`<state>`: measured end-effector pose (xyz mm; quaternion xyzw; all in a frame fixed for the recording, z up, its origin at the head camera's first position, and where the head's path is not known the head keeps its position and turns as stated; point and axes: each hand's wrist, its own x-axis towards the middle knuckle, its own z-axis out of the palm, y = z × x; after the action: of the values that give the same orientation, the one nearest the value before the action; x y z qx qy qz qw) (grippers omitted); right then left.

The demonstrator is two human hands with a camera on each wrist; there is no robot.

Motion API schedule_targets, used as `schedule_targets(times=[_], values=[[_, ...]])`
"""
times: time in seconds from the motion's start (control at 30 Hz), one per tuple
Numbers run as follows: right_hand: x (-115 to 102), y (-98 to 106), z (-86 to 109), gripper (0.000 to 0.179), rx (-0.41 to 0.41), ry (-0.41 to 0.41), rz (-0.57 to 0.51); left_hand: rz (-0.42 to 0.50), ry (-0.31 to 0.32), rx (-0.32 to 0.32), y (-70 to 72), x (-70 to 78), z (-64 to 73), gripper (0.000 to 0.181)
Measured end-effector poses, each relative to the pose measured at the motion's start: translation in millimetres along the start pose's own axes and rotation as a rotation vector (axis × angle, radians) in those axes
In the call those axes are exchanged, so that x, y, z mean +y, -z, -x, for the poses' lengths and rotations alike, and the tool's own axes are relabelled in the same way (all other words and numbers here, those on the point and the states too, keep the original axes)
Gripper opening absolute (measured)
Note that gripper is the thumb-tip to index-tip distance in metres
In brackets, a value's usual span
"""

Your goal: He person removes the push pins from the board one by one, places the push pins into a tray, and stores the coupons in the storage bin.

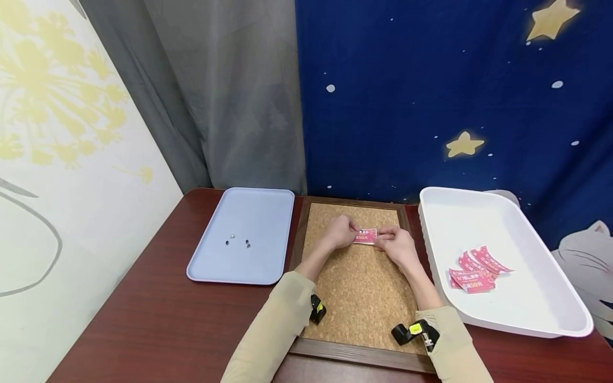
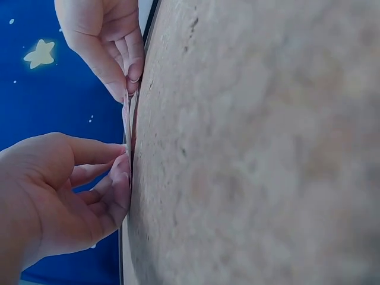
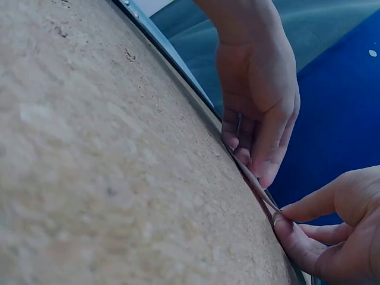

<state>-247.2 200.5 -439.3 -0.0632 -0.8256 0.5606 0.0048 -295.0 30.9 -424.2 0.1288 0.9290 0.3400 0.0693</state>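
A pink paper coupon (image 1: 366,238) with white print lies against the upper part of a framed corkboard (image 1: 361,292). My left hand (image 1: 341,232) pinches its left end between thumb and fingertips. At the coupon's other end, my right hand (image 1: 398,246) grips the edge with thumb and fingers. A small dark dot, perhaps a thumbtack, shows by the left fingertips. Both wrist views look low along the cork, where the left hand (image 2: 65,190) and the right hand (image 3: 338,228) meet the coupon's thin edge; part of it is hidden by fingers.
Left of the board, a pale blue tray (image 1: 261,213) carries several small thumbtacks (image 1: 247,243). To the right stands a white bin (image 1: 531,303) with several more pink coupons (image 1: 479,283). A curtain (image 1: 364,106) hangs behind the dark red table (image 1: 158,298).
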Motion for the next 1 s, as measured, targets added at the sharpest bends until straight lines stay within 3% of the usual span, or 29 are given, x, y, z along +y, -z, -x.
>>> schedule_targets(times=[0.37, 0.6, 1.0], values=[[0, -1, -0.2, 0.035, 0.009, -0.001, 0.026, 0.003, 0.006, -0.003, -4.4, 7.0, -3.3, 0.015], [-2, -2, 0.6, 0.034, 0.004, 0.004, 0.003, 0.019, 0.033, 0.024, -7.8, 10.0, -5.6, 0.013], [-1, -2, 0.5, 0.033, 0.015, 0.007, 0.018, -0.011, 0.018, 0.075, -11.9, 11.9, -11.1, 0.011]])
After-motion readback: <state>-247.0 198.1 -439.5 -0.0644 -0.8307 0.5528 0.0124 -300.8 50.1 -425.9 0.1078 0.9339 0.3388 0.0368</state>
